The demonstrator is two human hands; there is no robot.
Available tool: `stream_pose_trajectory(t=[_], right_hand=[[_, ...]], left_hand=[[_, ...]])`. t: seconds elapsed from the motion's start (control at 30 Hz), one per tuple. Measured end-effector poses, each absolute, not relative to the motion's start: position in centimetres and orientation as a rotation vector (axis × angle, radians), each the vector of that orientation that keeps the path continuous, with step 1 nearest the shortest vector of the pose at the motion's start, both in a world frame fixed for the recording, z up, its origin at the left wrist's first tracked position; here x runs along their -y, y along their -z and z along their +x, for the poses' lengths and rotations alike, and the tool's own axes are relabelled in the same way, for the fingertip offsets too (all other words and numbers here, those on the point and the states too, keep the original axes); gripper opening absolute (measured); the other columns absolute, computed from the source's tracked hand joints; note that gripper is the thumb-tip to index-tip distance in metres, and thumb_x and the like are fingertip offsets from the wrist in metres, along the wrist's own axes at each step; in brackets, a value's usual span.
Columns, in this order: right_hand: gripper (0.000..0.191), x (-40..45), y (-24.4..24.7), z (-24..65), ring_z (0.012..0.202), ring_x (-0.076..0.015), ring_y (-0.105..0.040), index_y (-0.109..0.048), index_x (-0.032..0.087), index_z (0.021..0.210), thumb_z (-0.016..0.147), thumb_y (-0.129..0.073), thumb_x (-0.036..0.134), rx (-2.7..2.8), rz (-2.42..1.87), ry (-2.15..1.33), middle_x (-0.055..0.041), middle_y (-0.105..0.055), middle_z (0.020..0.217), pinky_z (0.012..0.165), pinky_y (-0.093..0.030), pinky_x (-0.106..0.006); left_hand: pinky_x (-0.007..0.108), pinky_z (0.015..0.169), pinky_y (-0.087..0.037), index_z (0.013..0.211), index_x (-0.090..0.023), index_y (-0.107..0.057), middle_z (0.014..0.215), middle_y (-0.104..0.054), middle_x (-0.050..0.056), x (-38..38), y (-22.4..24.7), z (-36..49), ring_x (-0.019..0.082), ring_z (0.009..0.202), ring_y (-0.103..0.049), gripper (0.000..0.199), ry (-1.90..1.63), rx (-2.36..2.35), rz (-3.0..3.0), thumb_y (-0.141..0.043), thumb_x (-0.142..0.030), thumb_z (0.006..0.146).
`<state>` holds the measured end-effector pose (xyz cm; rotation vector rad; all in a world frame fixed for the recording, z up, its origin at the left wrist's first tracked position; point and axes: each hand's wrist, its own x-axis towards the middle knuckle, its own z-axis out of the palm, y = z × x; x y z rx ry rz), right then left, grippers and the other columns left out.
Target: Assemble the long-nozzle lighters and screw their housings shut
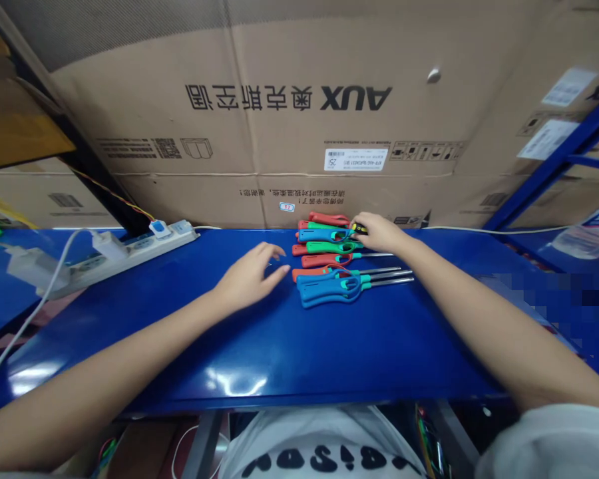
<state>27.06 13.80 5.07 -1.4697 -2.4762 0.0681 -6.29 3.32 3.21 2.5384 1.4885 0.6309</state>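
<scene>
Several long-necked gas lighters lie in a stacked row on the blue table, with handles to the left and metal tubes to the right. The nearest is a blue lighter (324, 289); behind it are an orange lighter (309, 273), a red lighter (322, 261) and a green lighter (324, 247). My left hand (254, 273), fingers apart and holding nothing, hovers just left of the handles. At the back end of the row, my right hand (374, 229) is closed on a small black-and-yellow object (360, 229), whose kind I cannot make out.
A large cardboard box (289, 140) stands along the table's back edge. On the left lies a white power strip (130, 256) with plugs and cables. Blue metal rack bars (544, 153) rise at right, near a clear plastic package (584, 236). The blue table (219, 352) ends close in front of me.
</scene>
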Motion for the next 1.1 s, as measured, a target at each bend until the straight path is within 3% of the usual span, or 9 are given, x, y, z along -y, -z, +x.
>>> stream_pose_trajectory(t=[0.07, 0.17, 0.37, 0.5, 0.63, 0.77, 0.87, 0.97, 1.1], right_hand=[[0.021, -14.2, -4.6, 26.8, 0.109, -0.0291, -0.062, -0.065, 0.015, 0.108, 0.088, -0.06, 0.021, 2.485, -1.458, -0.086, -0.0161, -0.065, 0.114, 0.097, -0.048, -0.042], [0.028, -13.9, -4.3, 26.5, 0.104, -0.0279, -0.062, -0.066, 0.013, 0.112, 0.085, -0.06, 0.018, 2.494, -1.441, -0.105, -0.017, -0.062, 0.113, 0.096, -0.049, -0.04], [0.032, -13.0, -4.0, 26.5, 0.101, -0.0266, -0.062, -0.065, 0.016, 0.111, 0.08, -0.06, 0.015, 2.483, -1.403, -0.129, -0.0141, -0.062, 0.112, 0.092, -0.05, -0.038], [0.024, -12.9, -3.6, 26.6, 0.103, -0.0282, -0.063, -0.066, 0.018, 0.103, 0.079, -0.06, 0.015, 2.441, -1.363, -0.132, -0.0126, -0.066, 0.106, 0.093, -0.051, -0.041], [0.028, -12.4, -3.8, 26.2, 0.103, -0.0284, -0.063, -0.064, 0.018, 0.103, 0.075, -0.061, 0.014, 2.329, -1.302, -0.09, -0.0132, -0.066, 0.106, 0.094, -0.051, -0.043], [0.009, -10.7, -6.1, 24.0, 0.092, -0.0268, -0.062, -0.061, 0.019, 0.089, 0.089, -0.056, 0.028, 2.177, -1.219, -0.007, -0.0109, -0.064, 0.094, 0.087, -0.05, -0.044], [0.021, -8.0, -8.7, 21.4, 0.085, -0.0219, -0.06, -0.059, 0.021, 0.085, 0.096, -0.054, 0.039, 2.079, -1.008, 0.009, -0.0071, -0.063, 0.091, 0.08, -0.05, -0.039], [0.026, -4.7, -10.5, 18.9, 0.073, -0.0163, -0.056, -0.056, 0.021, 0.075, 0.095, -0.06, 0.037, 2.087, -0.771, -0.05, -0.0034, -0.061, 0.083, 0.068, -0.046, -0.032], [0.009, -1.5, -10.0, 17.2, 0.064, -0.0114, -0.055, -0.058, 0.021, 0.094, 0.097, -0.06, 0.03, 2.039, -0.714, -0.138, 0.0012, -0.063, 0.08, 0.063, -0.045, -0.026]], left_hand=[[0.043, 0.097, -0.052, 0.12, -0.018, -0.059, 0.122, -0.064, 0.011, -1.5, -3.1, -4.8, 0.026, 0.111, -0.062, 0.035, -0.658, -1.263, 2.568, -0.048, -0.047, 0.102], [0.049, 0.104, -0.05, 0.133, -0.017, -0.055, 0.131, -0.061, 0.014, -0.1, -2.3, -3.5, 0.029, 0.119, -0.059, 0.042, -0.655, -1.133, 2.604, -0.052, -0.046, 0.102], [0.042, 0.108, -0.05, 0.131, -0.017, -0.061, 0.132, -0.061, 0.012, 0.0, -0.7, -3.2, 0.025, 0.123, -0.06, 0.035, -0.741, -1.015, 2.533, -0.057, -0.036, 0.101], [0.045, 0.104, -0.054, 0.129, -0.018, -0.063, 0.132, -0.063, 0.011, 1.5, -1.5, -2.9, 0.028, 0.12, -0.063, 0.036, -0.596, -1.093, 2.572, -0.059, -0.037, 0.099], [0.046, 0.097, -0.058, 0.126, -0.018, -0.064, 0.132, -0.064, 0.01, 3.2, -2.7, -2.3, 0.029, 0.114, -0.067, 0.033, -0.476, -1.2, 2.55, -0.059, -0.037, 0.099], [0.043, 0.085, -0.059, 0.115, -0.019, -0.066, 0.124, -0.065, 0.008, 3.4, -2.9, -1.9, 0.028, 0.105, -0.069, 0.029, -0.482, -1.225, 2.464, -0.068, -0.038, 0.093], [0.037, 0.078, -0.057, 0.112, -0.02, -0.067, 0.115, -0.065, 0.006, 2.8, -2.3, -1.9, 0.023, 0.095, -0.068, 0.03, -0.578, -1.201, 2.367, -0.073, -0.038, 0.089], [0.034, 0.074, -0.054, 0.107, -0.019, -0.069, 0.102, -0.064, 0.004, 2.1, -1.4, -2.0, 0.019, 0.083, -0.065, 0.031, -0.688, -1.183, 2.271, -0.077, -0.039, 0.084], [0.032, 0.071, -0.054, 0.099, -0.018, -0.072, 0.096, -0.065, 0.003, 1.5, -0.5, -2.3, 0.015, 0.073, -0.061, 0.032, -0.821, -1.135, 2.127, -0.084, -0.036, 0.076]])
